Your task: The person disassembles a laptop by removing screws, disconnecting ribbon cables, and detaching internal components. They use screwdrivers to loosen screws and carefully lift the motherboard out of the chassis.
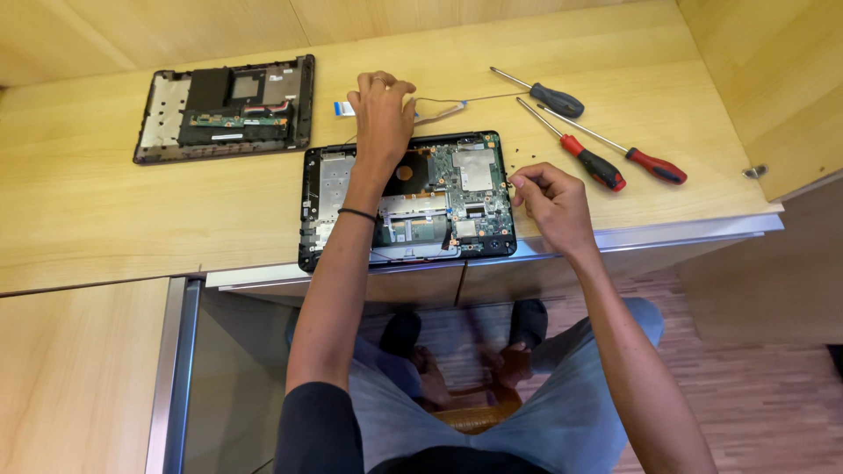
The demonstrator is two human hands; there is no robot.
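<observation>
Wooden desk (105,202) — opened laptop (465,189) beneath both hands (382,114).

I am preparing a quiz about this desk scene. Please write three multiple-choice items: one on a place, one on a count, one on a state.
1. Where does the removed cover lie?
A. left of the opened laptop
B. on the floor
C. under the screwdrivers

2. How many screwdrivers lie on the desk?
A. one
B. three
C. five

3. What does the right hand do?
A. holds a screwdriver
B. rests on the knee
C. pinches at the laptop's right edge

Answers: 1 A, it lies at upper left; 2 B, one dark handle, two red; 3 C, fingertips meet there, while the left hand rests at the top edge.
</observation>
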